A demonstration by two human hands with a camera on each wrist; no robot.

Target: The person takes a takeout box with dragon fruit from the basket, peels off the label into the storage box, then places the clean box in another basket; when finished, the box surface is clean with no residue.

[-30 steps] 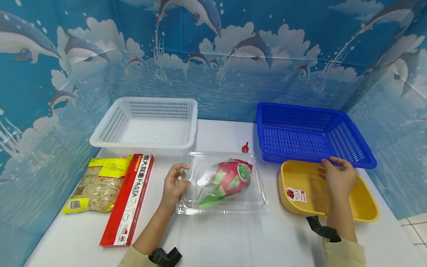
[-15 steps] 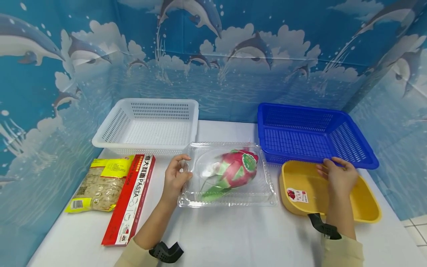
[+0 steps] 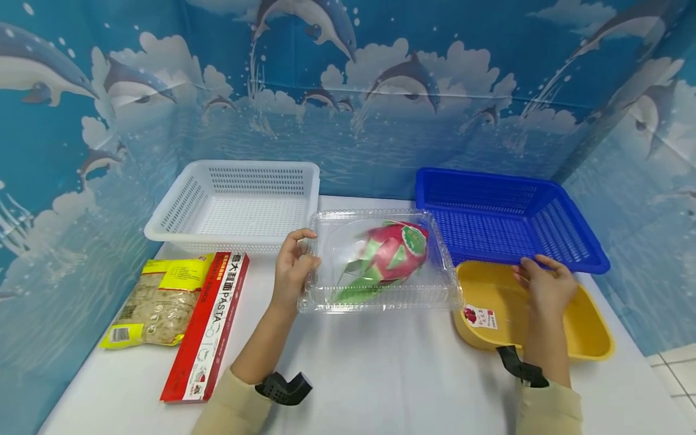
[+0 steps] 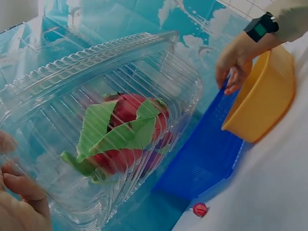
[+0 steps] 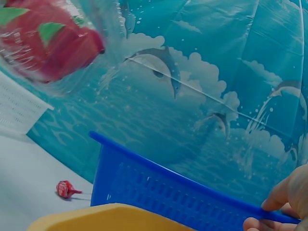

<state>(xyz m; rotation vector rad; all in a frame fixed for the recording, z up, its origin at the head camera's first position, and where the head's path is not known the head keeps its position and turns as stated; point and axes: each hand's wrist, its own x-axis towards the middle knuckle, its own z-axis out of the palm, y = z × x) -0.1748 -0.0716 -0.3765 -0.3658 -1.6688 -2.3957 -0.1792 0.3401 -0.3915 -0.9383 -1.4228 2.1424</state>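
Observation:
My left hand [image 3: 290, 272] grips the left edge of a clear plastic clamshell box [image 3: 333, 241], with the thumb on the near side. A red and green dragon fruit [image 3: 394, 254] bearing a round green sticker lies inside. The box is raised and tilted, and in the head view it overlaps the corner of the blue basket [image 3: 478, 232]. My right hand [image 3: 545, 290] reaches over the yellow tub [image 3: 497, 293]. Its thumb and fingers pinch the near rim of the blue basket, as the right wrist view shows beside the basket wall [image 5: 159, 185].
At the back left stands a white basket [image 3: 234, 214]. A red pasta box [image 3: 206, 326] and a yellow-ended bag [image 3: 157, 302] lie at the left. A red-wrapped lollipop [image 5: 65, 189] lies near the blue basket, hidden in the head view. A dolphin-print curtain [image 3: 348, 109] encloses the table.
My left hand has lifted the clamshell box with the dragon fruit away from me and to the right, covering the lollipop in the head view. The right hand stays at the blue rim.

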